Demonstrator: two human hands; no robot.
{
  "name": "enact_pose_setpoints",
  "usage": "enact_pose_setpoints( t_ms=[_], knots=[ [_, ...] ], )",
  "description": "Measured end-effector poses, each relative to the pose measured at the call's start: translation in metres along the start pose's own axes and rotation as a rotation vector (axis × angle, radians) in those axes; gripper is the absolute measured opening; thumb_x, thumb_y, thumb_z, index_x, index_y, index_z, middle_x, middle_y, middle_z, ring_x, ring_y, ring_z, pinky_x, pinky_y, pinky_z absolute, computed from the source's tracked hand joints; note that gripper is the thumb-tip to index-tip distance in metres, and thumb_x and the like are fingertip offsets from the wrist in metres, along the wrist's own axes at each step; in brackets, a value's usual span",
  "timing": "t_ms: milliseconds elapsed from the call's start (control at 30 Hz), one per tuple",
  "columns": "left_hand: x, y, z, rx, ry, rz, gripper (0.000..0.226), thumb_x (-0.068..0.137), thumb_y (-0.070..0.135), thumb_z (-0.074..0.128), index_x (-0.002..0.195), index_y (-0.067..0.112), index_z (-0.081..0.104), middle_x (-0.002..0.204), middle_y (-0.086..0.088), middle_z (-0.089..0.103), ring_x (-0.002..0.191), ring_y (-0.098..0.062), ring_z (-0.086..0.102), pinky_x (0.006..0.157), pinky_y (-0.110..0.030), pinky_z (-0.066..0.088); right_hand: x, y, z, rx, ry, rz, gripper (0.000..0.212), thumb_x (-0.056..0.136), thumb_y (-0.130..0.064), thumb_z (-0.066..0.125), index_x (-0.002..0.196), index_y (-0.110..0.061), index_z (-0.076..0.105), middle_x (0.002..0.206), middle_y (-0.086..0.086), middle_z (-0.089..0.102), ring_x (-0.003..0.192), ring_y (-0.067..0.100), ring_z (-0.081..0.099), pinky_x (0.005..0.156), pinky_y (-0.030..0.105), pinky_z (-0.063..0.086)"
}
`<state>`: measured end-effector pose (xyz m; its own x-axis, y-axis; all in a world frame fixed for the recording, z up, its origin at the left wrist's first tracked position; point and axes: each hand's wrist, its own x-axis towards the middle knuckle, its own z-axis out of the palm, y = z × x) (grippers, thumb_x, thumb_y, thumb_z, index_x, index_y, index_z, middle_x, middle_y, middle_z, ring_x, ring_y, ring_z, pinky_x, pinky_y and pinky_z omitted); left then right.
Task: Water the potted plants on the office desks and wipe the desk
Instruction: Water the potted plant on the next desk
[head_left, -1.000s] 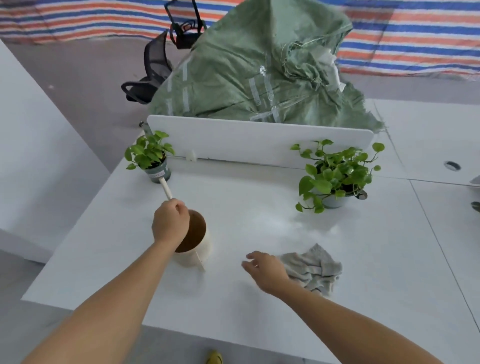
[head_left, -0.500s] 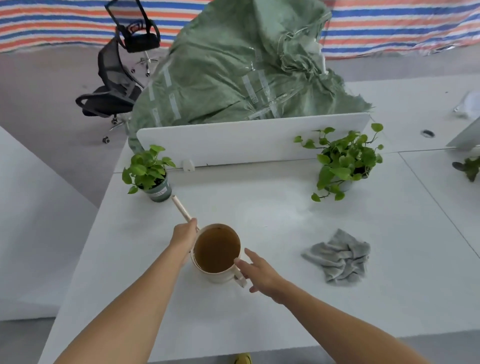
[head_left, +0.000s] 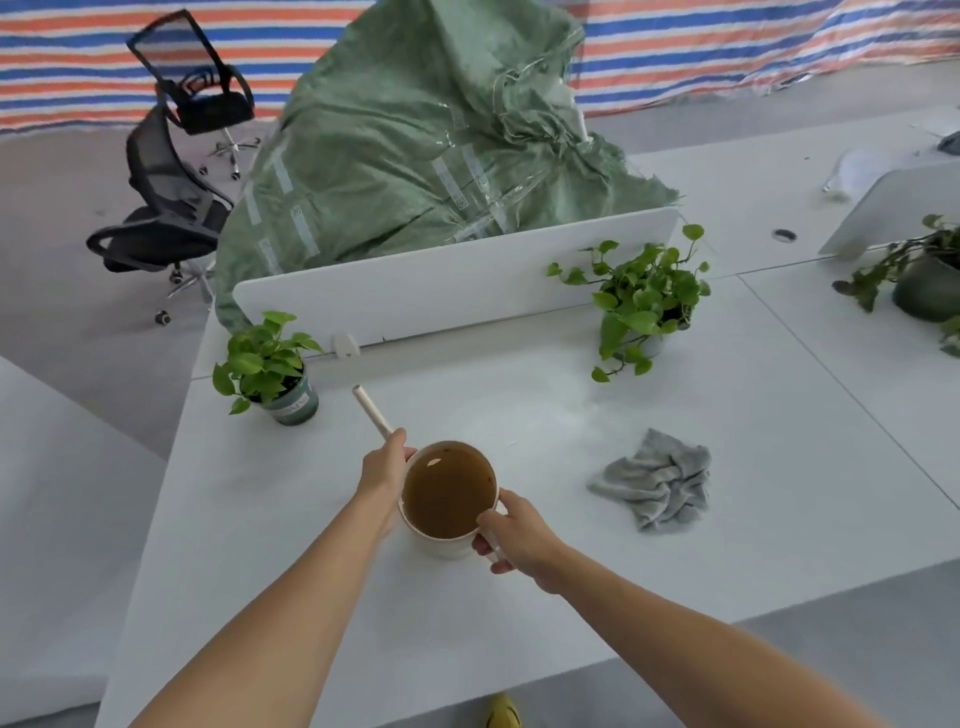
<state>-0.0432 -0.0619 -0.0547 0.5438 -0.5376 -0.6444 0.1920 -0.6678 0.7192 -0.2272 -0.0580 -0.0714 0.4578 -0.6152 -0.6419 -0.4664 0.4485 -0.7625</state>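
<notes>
1. Watering can (head_left: 449, 499): cream, filled with brown water, sits on the white desk (head_left: 467, 623) between the middle and the near edge. Its thin spout (head_left: 370, 410) points toward the far left corner.
2. Left hand (head_left: 384, 467): curled against the can's left wall at the foot of the spout, gripping it there.
3. Right hand (head_left: 514, 535): fingers closed round the can's handle (head_left: 492, 545) on the near right side.
4. Small potted plant (head_left: 270, 364): upright in a grey-green pot near the far left corner, just beyond the spout tip, not touching it.
5. Larger potted plant (head_left: 644, 296): near the far right corner, stems trailing onto the surface.
6. Grey cloth (head_left: 654, 480): crumpled, toward the right edge, well apart from both hands.
7. White divider panel (head_left: 457, 275): upright along the far edge, behind both plants.
8. Green sack (head_left: 431, 130): bulky, piled behind the panel.
9. Third potted plant (head_left: 924, 275): on the adjoining desk to the right.
10. Black office chairs (head_left: 171, 197): two, on the floor beyond the far left corner.
</notes>
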Motion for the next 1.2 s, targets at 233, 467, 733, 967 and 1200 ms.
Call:
enact_pose_setpoints(
  t_ms=[233, 467, 733, 967, 1200],
  knots=[
    [-0.034, 0.024, 0.060, 0.049, -0.116, 0.112, 0.050, 0.098, 0.050, 0.038, 0.094, 0.008, 0.066, 0.093, -0.011, 0.068, 0.089, -0.024, 0.060, 0.075, -0.034, 0.045, -0.043, 0.007, -0.061, 0.050, 0.134, -0.042, 0.027, 0.096, -0.018, 0.042, 0.119, -0.017, 0.056, 0.077, 0.006, 0.065, 0.070, 0.016, 0.060, 0.063, 0.030, 0.053],
    [-0.086, 0.060, 0.165, 0.091, -0.249, 0.180, 0.055, 0.097, 0.051, 0.039, 0.103, 0.005, 0.069, 0.095, -0.011, 0.071, 0.087, -0.023, 0.062, 0.074, -0.033, 0.045, -0.100, 0.010, -0.163, 0.086, 0.266, -0.107, 0.021, 0.096, -0.014, 0.041, 0.089, -0.015, 0.060, 0.066, 0.006, 0.062, 0.065, 0.021, 0.057, 0.057, 0.032, 0.047],
    [-0.164, 0.094, 0.323, 0.037, -0.402, 0.194, 0.053, 0.098, 0.050, 0.041, 0.092, 0.003, 0.066, 0.082, -0.010, 0.066, 0.067, -0.019, 0.056, 0.065, -0.029, 0.044, -0.162, 0.041, -0.320, 0.055, 0.406, -0.130, 0.024, 0.098, -0.010, 0.040, 0.096, -0.001, 0.062, 0.069, 0.012, 0.064, 0.065, 0.024, 0.058, 0.058, 0.035, 0.050],
    [-0.220, 0.111, 0.456, 0.055, -0.527, 0.188, 0.056, 0.099, 0.054, 0.036, 0.096, 0.007, 0.067, 0.094, -0.010, 0.070, 0.089, -0.021, 0.060, 0.081, -0.034, 0.045, -0.211, 0.071, -0.449, 0.084, 0.514, -0.128, 0.025, 0.097, -0.008, 0.040, 0.077, -0.005, 0.056, 0.061, 0.011, 0.060, 0.065, 0.028, 0.056, 0.055, 0.036, 0.045],
    [-0.250, 0.131, 0.572, 0.131, -0.612, 0.201, 0.058, 0.100, 0.055, 0.032, 0.098, 0.008, 0.065, 0.093, -0.006, 0.070, 0.094, -0.021, 0.060, 0.091, -0.038, 0.043, -0.231, 0.097, -0.552, 0.147, 0.620, -0.101, 0.021, 0.092, -0.003, 0.039, 0.075, -0.005, 0.050, 0.061, 0.016, 0.058, 0.062, 0.029, 0.055, 0.054, 0.036, 0.043]
  ],
)
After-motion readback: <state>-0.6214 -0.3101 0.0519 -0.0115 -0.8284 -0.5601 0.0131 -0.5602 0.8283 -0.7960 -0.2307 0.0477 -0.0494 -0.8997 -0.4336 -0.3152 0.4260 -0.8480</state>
